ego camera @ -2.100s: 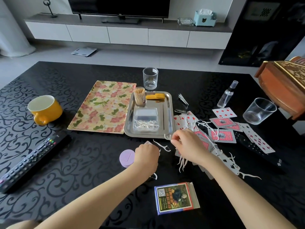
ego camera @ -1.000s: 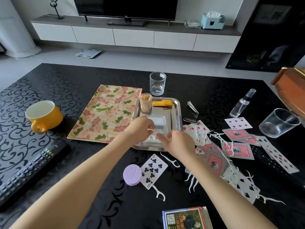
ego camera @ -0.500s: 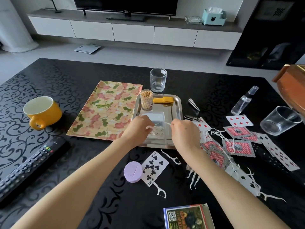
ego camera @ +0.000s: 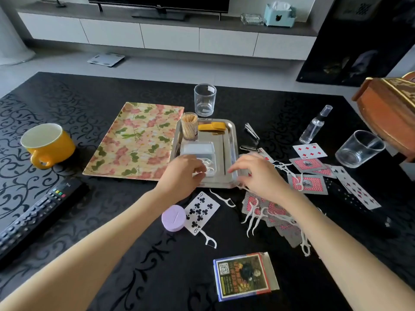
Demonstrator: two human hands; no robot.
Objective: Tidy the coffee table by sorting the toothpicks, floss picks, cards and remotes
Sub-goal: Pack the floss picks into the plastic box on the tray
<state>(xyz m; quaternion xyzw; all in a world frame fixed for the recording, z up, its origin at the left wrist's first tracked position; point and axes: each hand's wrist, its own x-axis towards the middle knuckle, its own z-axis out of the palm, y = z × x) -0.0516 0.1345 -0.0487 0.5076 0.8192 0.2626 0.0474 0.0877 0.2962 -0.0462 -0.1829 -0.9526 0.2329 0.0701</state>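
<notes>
Presently left hand [ego camera: 183,171] curls beside floss box [ego camera: 201,152], right hand [ego camera: 258,173] splayed.

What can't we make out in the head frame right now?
All head view:
Left hand: its curled fingers hide whether it pinches anything over the floss box.
Card pile: partly covered by the right forearm; count unclear.
Remote: near end cut off by the left edge.
Card box: print too small to read.
Wooden box: cut off by the right edge.
</notes>
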